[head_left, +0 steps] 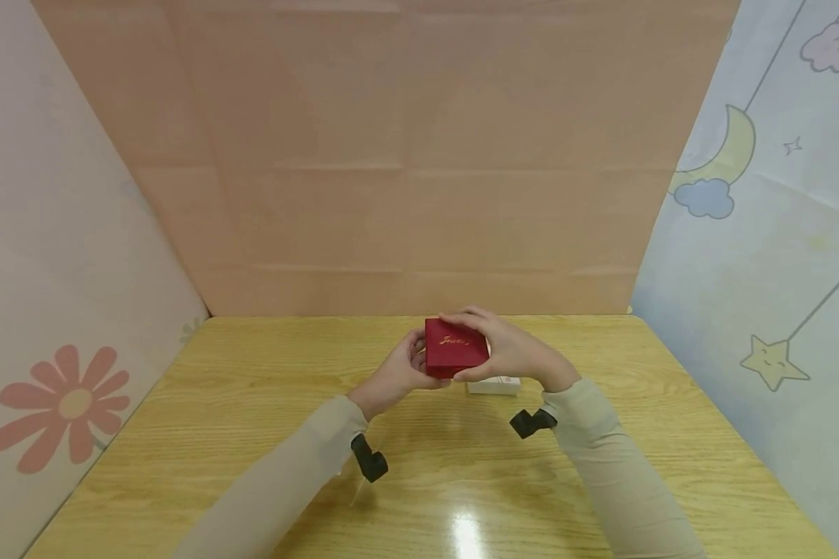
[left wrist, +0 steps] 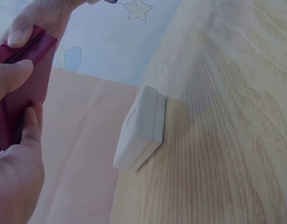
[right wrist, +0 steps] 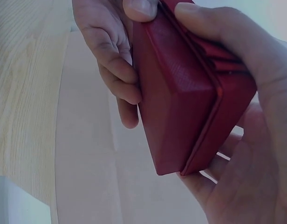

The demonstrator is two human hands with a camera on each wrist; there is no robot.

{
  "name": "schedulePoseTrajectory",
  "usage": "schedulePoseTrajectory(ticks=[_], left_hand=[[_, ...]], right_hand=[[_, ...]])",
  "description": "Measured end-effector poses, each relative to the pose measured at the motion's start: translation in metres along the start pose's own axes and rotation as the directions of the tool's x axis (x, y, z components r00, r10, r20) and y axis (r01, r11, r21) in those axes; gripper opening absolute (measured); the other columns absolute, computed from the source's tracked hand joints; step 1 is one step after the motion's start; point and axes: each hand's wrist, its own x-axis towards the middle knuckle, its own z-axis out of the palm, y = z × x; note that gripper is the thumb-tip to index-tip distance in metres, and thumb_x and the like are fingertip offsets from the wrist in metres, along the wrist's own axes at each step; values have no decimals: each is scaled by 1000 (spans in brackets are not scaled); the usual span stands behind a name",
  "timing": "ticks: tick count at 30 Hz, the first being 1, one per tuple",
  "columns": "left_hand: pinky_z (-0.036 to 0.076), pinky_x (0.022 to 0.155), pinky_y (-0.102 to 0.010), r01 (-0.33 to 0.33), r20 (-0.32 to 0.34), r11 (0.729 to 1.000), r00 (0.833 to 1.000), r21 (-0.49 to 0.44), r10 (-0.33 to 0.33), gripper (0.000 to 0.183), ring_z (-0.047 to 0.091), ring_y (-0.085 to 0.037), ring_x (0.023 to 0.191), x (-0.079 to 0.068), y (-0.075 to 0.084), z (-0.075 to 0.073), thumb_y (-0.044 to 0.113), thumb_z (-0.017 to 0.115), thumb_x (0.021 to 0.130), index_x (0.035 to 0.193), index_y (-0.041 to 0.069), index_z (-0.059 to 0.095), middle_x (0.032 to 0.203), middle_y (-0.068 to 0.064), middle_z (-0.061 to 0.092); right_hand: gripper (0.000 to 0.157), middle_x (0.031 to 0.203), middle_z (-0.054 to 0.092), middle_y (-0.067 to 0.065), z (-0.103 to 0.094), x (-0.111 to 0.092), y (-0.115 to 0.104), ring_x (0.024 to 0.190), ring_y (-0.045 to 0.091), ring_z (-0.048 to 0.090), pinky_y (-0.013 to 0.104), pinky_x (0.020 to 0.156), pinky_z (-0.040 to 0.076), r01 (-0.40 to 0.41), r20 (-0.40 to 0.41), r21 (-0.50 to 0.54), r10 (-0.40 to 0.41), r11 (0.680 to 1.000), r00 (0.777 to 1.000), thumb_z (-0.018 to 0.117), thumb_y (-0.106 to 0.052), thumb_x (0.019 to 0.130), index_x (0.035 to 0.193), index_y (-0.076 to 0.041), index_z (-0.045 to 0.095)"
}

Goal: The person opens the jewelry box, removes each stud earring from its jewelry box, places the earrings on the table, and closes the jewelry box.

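Note:
A dark red jewelry box (head_left: 453,353) with gold script on its lid is held up over the table between both hands. My left hand (head_left: 400,368) grips it from the left, thumb at the side and fingers (right wrist: 119,77) against the underside. From the right, my right hand (head_left: 517,351) holds the lid part between thumb and fingers. The right wrist view shows a seam (right wrist: 199,135) running round the box between lid and base, with the right thumb (right wrist: 218,23) close to it. What is inside is hidden.
Just behind and below the hands, a white box (left wrist: 141,130) sits on the wooden table (head_left: 252,404). A peach backdrop (head_left: 391,194) stands at the far edge, with patterned panels (head_left: 776,256) at either side. Black wrist mounts (head_left: 369,460) hang under both forearms.

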Motion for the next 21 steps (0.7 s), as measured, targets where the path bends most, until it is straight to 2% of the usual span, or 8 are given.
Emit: schedulePoseTrajectory(ticks=[12, 21], left_hand=[[42, 105, -38, -3, -4, 1000, 1000, 14, 3, 83, 33, -29, 141, -1, -2, 0, -8, 70, 82, 148, 9, 22, 151, -12, 34], [43, 105, -36, -7, 3, 1000, 1000, 17, 7, 81, 37, -29, 139, -1, -4, -2, -10, 69, 82, 146, 8, 24, 148, -13, 36]], right_hand=[[84, 139, 45, 5, 3, -1, 3, 118, 23, 50, 37, 91, 51, 36, -19, -15, -36, 999, 999, 84, -24, 74, 145, -12, 42], [89, 137, 47, 10, 4, 0, 2, 118, 27, 50, 42, 91, 51, 81, -44, -60, -84, 995, 995, 86, -22, 72, 146, -9, 40]])
